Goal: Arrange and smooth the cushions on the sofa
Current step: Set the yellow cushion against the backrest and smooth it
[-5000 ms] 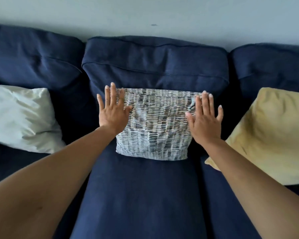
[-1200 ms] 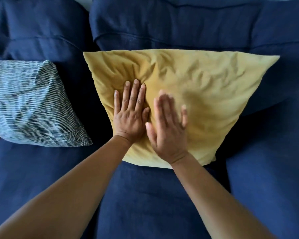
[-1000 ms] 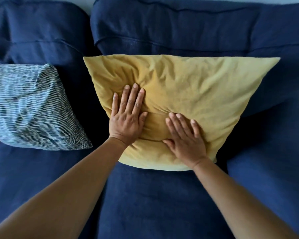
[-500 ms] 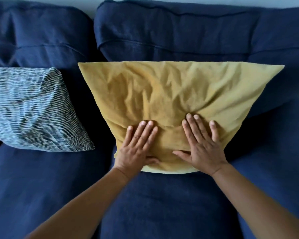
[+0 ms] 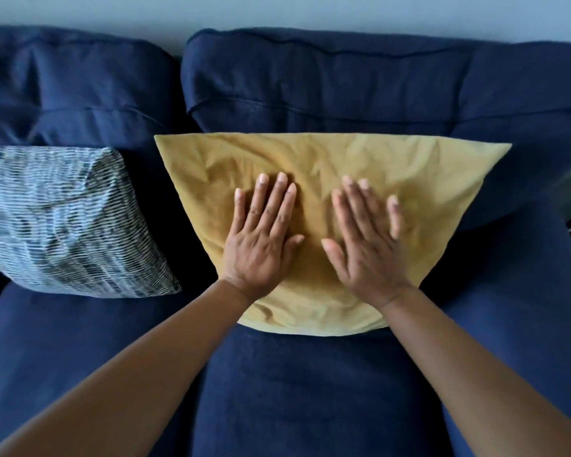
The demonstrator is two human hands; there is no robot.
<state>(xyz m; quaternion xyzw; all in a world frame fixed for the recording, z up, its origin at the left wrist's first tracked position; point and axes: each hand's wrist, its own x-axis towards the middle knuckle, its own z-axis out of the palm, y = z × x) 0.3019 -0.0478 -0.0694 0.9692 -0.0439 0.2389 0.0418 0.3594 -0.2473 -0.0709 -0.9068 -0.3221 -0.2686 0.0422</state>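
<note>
A view from above and in front of a dark blue sofa (image 5: 310, 390), looking down along two bare forearms. A mustard yellow cushion (image 5: 409, 179) leans upright against the sofa's back cushion (image 5: 327, 90) in the middle of the scene, its lower edge resting on the seat. Its fabric is creased, with wrinkles spread across the upper half. Both hands lie flat on its front, palms down, side by side with a narrow strip of yellow between them. The left hand (image 5: 264, 239) rests left of the cushion's centre, fingers straight, close together and pointing to the far side, thumb out toward the other hand. The right hand (image 5: 366, 245) rests right of centre, fingers spread a little and slightly blurred. Neither hand grips anything; both are open and pressed flat against the fabric. To the left, apart from the yellow cushion, a second cushion (image 5: 63, 222) with a fine black and white woven stripe pattern leans against the neighbouring back cushion (image 5: 76, 90). A pale wall (image 5: 277, 11) runs along the far edge behind the sofa
</note>
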